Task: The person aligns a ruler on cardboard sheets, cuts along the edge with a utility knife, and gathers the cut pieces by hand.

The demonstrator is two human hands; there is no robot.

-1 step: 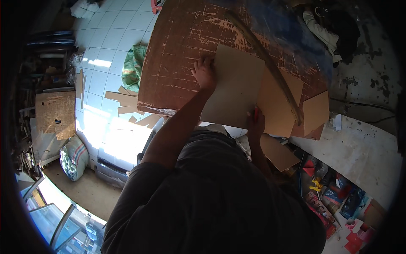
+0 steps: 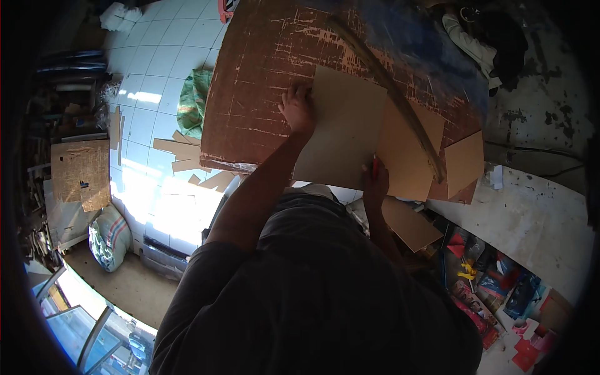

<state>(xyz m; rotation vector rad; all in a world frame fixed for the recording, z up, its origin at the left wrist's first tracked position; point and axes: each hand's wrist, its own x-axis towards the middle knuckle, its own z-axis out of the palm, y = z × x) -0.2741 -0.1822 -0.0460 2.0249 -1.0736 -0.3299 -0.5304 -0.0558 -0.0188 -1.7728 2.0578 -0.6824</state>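
Note:
A grey-beige board sheet [image 2: 347, 125] lies flat on a worn brown tabletop [image 2: 244, 119]. At the sheet's left edge rests my left hand [image 2: 296, 111], its fingers apart and slightly bent on the table. My right hand [image 2: 376, 182] is at the sheet's near right corner, closed around a slim red tool [image 2: 375, 166]; its tip and exact kind cannot be made out. Under the sheet's right side is a tan board [image 2: 412, 144]. A long, curved wooden strip [image 2: 387, 81] lies across that board, close to the grey sheet's far right corner.
Another tan board piece [image 2: 464, 164] lies at the table's right, and one [image 2: 409, 222] sits below its near edge. Offcuts [image 2: 181, 150] and a green sack [image 2: 194, 103] are on the tiled floor at left. A person's sleeve [image 2: 469, 44] shows at far right.
The whole view has shifted very slightly, so everything appears a little further left. Both hands keep their places on the sheet, and the red tool stays in my right hand.

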